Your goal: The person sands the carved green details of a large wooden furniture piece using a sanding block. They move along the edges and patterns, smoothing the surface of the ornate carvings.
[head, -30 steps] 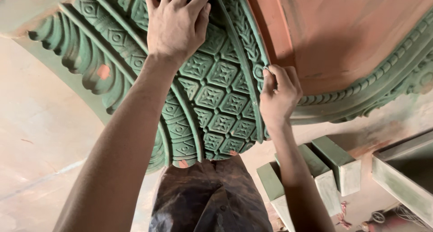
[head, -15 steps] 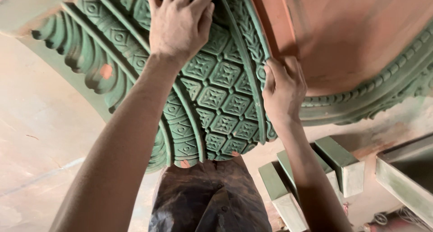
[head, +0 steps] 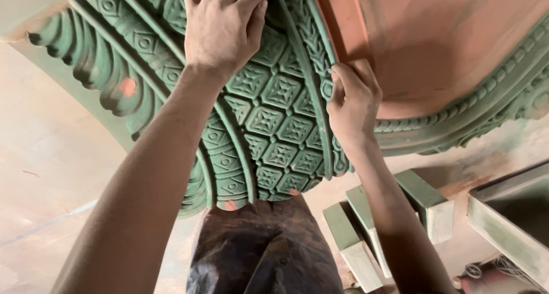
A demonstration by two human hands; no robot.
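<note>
A large curved green moulding (head: 274,122) with a carved diamond pattern and scalloped outer edge fills the upper middle of the view. My left hand (head: 226,28) lies flat on its carved band, fingers spread toward the top. My right hand (head: 351,102) presses its fingers against the inner rim, where the green band meets the smooth terracotta-coloured surface (head: 446,42). Nothing is held in either hand.
Several green-topped pale blocks (head: 366,237) lie on the floor at lower right, beside a green-edged frame (head: 509,225). My dark stained clothing (head: 263,254) shows below the moulding. Pale dusty floor (head: 51,174) spreads to the left.
My right hand has slid a little up along the inner rim. My left hand has stayed in place on the carved band.
</note>
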